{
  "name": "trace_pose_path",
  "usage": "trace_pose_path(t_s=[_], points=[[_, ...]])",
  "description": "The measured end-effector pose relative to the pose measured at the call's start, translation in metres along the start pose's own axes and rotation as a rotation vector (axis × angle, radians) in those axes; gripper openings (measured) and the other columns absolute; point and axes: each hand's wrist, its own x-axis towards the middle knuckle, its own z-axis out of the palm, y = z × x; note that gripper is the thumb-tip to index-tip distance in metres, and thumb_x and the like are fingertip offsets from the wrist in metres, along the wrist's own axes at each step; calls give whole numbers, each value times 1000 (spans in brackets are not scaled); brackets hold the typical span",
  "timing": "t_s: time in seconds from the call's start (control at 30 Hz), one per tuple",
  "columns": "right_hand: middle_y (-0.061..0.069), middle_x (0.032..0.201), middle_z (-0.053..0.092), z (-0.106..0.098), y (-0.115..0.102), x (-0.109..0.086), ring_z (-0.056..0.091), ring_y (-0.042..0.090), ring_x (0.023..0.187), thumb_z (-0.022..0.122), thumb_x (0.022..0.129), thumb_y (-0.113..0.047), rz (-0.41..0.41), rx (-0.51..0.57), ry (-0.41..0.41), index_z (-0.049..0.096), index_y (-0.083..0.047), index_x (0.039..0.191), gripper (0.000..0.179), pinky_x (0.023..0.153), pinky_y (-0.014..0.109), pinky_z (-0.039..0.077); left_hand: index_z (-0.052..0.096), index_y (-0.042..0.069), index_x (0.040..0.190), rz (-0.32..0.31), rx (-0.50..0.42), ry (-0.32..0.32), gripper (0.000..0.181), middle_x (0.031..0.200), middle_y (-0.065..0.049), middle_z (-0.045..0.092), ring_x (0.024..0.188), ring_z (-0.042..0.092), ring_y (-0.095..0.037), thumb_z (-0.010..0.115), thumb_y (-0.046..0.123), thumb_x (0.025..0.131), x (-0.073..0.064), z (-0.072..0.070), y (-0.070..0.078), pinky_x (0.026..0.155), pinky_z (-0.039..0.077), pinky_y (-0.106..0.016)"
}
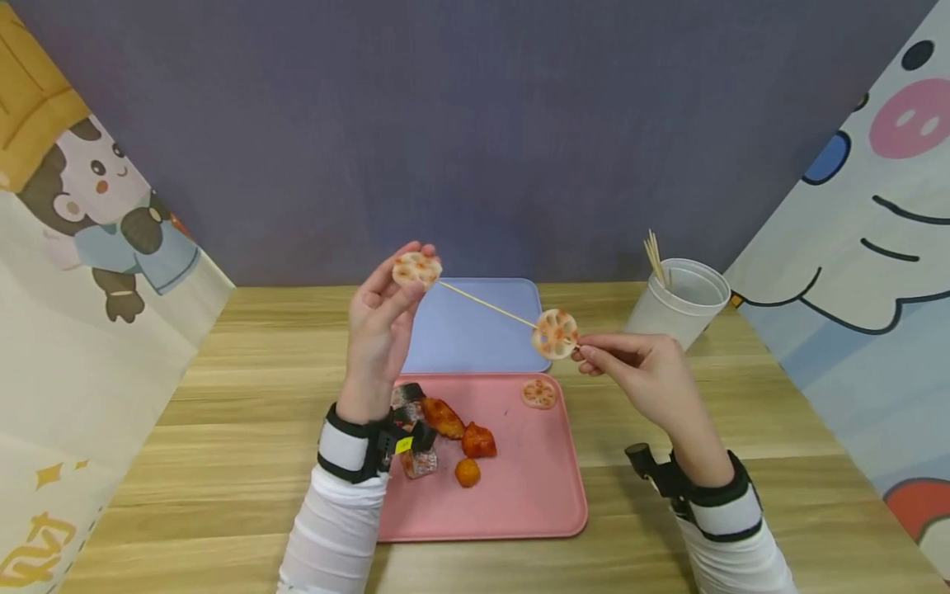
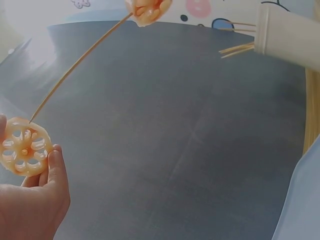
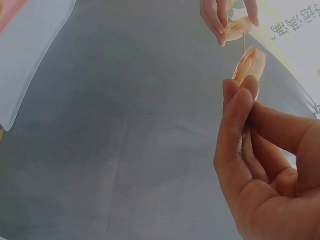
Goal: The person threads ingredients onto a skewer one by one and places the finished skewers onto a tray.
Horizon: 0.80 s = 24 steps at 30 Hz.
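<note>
Left hand: raised, thumb and fingers pinching the left lotus slice
Right hand: raised, fingertips pinched on one end of the skewer, right beside the right lotus slice
Gap between hands: well apart, skewer spans it at a slant in the head view
Right lotus slice: on the skewer, up against the gripped end
Left lotus slice: at the other end, skewer meets it at the rim; can't tell if the tip is into the flesh
Step in hand: reads as threading lotus slices, one on, second at the point
Next move: would call for a firm hold at the right end, slice kept in line with the skewer, left fingers clear of the tip, steady push so the rim doesn't split
Pink tray: on the worktop; third lotus slice near its far right corner, glazed brown piece, red-orange chunk and orange ball further left
Blue tray: just behind the pink one, partly hidden by the left hand
White cup: back right, spare skewers leaning in it
</note>
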Motion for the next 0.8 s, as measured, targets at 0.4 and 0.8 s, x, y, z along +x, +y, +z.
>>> trace_pose_path(t_s=[0.4,0.8], points=[[19,87,72,0,1,1,69,5,71,64,89,-5,-8,6,4,71,4,103,18,66,26,57,53,-9,127,-11,-22,-16,45,124,-21,60,118,57,-29,66,-6,84,0,0,-1,103,43,-32],[20,86,72,1,1,1,70,6,71,64,89,-5,8,23,-19,70,6,102,18,65,26,57,54,-6,128,-24,29,-21,46,126,-18,60,117,58,-27,62,-13,84,0,-1,-2,100,46,-32]])
